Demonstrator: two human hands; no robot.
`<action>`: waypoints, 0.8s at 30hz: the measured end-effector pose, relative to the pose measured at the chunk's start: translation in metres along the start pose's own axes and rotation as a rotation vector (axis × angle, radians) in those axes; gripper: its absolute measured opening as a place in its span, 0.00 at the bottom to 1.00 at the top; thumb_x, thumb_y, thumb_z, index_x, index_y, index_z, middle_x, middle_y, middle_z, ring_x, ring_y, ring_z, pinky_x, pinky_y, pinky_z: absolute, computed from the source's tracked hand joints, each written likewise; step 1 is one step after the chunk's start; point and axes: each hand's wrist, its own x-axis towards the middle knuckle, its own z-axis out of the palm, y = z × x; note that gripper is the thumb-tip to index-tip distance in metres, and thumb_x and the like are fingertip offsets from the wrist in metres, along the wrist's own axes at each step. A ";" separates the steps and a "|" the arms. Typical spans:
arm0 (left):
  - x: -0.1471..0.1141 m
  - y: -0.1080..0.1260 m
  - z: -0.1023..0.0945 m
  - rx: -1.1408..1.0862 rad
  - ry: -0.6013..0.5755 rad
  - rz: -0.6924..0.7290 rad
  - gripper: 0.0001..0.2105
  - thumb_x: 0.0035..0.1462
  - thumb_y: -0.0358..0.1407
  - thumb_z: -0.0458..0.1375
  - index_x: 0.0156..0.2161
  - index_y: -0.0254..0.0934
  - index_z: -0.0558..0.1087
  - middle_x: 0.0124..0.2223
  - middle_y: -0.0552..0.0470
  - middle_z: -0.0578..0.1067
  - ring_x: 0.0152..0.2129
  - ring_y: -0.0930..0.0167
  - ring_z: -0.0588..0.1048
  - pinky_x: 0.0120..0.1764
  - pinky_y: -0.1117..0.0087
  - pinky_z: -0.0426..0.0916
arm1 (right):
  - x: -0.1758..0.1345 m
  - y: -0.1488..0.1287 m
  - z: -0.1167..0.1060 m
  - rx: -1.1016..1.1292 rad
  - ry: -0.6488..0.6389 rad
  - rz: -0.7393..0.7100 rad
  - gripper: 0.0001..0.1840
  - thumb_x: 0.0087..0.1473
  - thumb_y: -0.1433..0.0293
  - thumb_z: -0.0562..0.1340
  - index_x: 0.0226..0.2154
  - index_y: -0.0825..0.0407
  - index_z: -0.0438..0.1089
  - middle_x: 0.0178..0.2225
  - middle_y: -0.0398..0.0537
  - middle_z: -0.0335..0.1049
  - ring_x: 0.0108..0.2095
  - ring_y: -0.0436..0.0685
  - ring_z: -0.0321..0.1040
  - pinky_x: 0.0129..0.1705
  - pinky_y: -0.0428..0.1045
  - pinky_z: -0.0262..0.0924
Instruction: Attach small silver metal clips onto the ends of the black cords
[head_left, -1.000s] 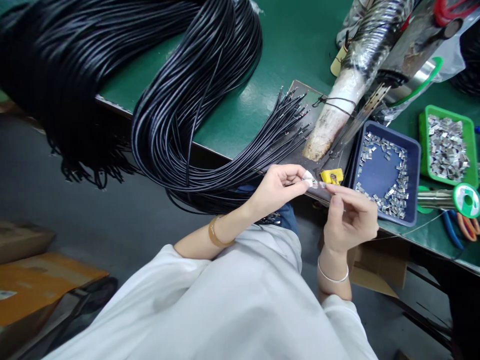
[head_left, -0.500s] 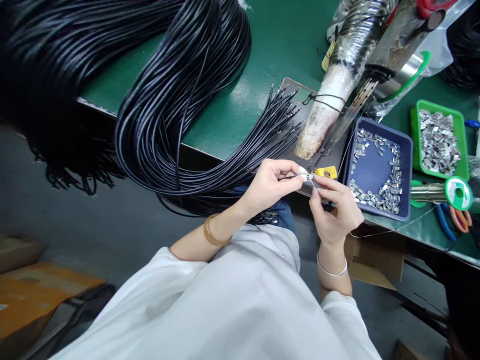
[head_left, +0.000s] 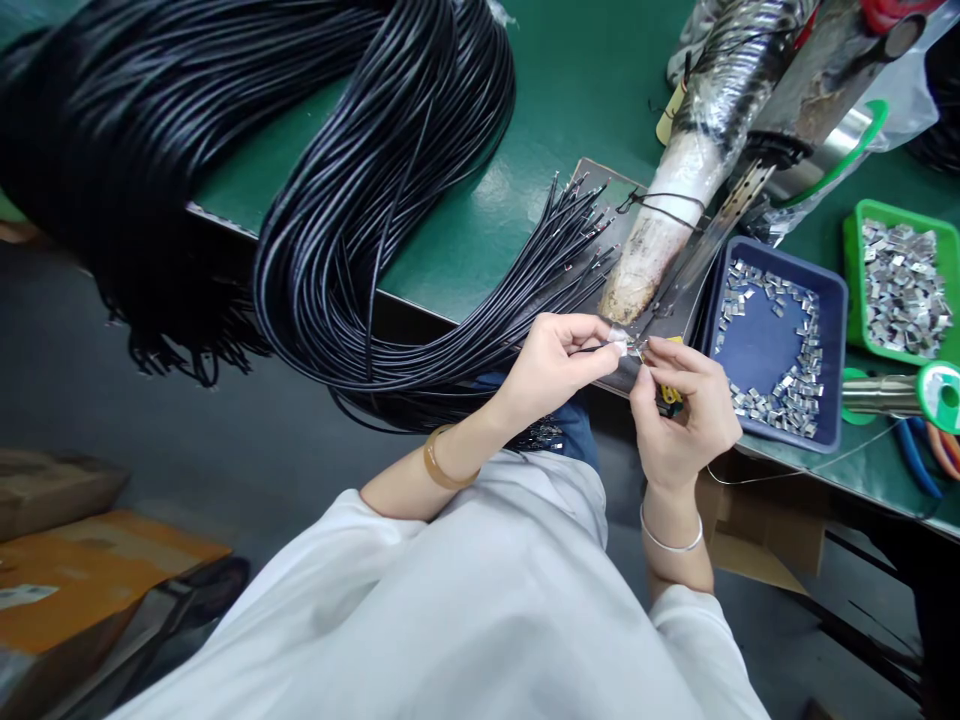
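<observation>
My left hand (head_left: 559, 365) is closed, pinching the end of a black cable (head_left: 592, 349) between thumb and forefinger, with white wrapping on the fingertips. A small shiny metal piece is at the cable's end, mostly hidden by the fingers. Close beside it, my right hand (head_left: 686, 405) is closed on a thin solder wire (head_left: 795, 466), which runs back under the hand toward a spool (head_left: 939, 396). Just above the fingertips is the lower end of a soldering iron (head_left: 739, 200), slanting down from the upper right. A yellow piece (head_left: 672, 392) shows partly behind my right fingers.
A large bundle of black cables (head_left: 322, 250) lies across the green table (head_left: 555, 90). A wrapped duct (head_left: 667, 210) slants above the work spot. To the right are a blue tray (head_left: 765, 345) and a green tray (head_left: 855, 285) of small metal pieces, and pliers (head_left: 919, 460).
The view has shifted slightly, so the table's things appear farther right. Both hands have moved a little toward the iron's lower end, and my right fingers now partly cover the yellow piece.
</observation>
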 end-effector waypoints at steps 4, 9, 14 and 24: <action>-0.001 0.003 0.001 0.001 0.004 0.007 0.05 0.46 0.32 0.66 0.29 0.31 0.78 0.27 0.53 0.79 0.26 0.76 0.75 0.33 0.76 0.70 | 0.000 -0.001 0.000 -0.010 -0.002 0.005 0.11 0.54 0.76 0.66 0.38 0.46 0.72 0.45 0.44 0.77 0.45 0.57 0.76 0.47 0.57 0.75; -0.001 0.003 -0.001 0.034 0.004 0.005 0.03 0.46 0.30 0.65 0.28 0.30 0.79 0.27 0.52 0.79 0.26 0.76 0.75 0.33 0.76 0.71 | -0.001 0.000 0.000 -0.003 -0.001 -0.026 0.12 0.51 0.78 0.67 0.37 0.47 0.71 0.46 0.46 0.77 0.44 0.56 0.77 0.44 0.54 0.76; -0.001 0.001 -0.003 0.081 0.013 -0.007 0.04 0.45 0.29 0.65 0.29 0.29 0.79 0.28 0.51 0.79 0.25 0.76 0.74 0.32 0.77 0.71 | 0.000 0.002 0.000 -0.063 -0.010 -0.045 0.11 0.52 0.78 0.66 0.37 0.48 0.71 0.42 0.45 0.78 0.41 0.55 0.77 0.45 0.53 0.74; -0.002 0.002 0.000 0.172 0.021 0.061 0.04 0.47 0.30 0.63 0.29 0.29 0.78 0.24 0.54 0.73 0.18 0.82 0.63 0.21 0.80 0.58 | 0.003 -0.005 0.000 -0.088 0.037 -0.027 0.11 0.50 0.79 0.68 0.35 0.49 0.72 0.41 0.45 0.78 0.41 0.54 0.77 0.45 0.53 0.74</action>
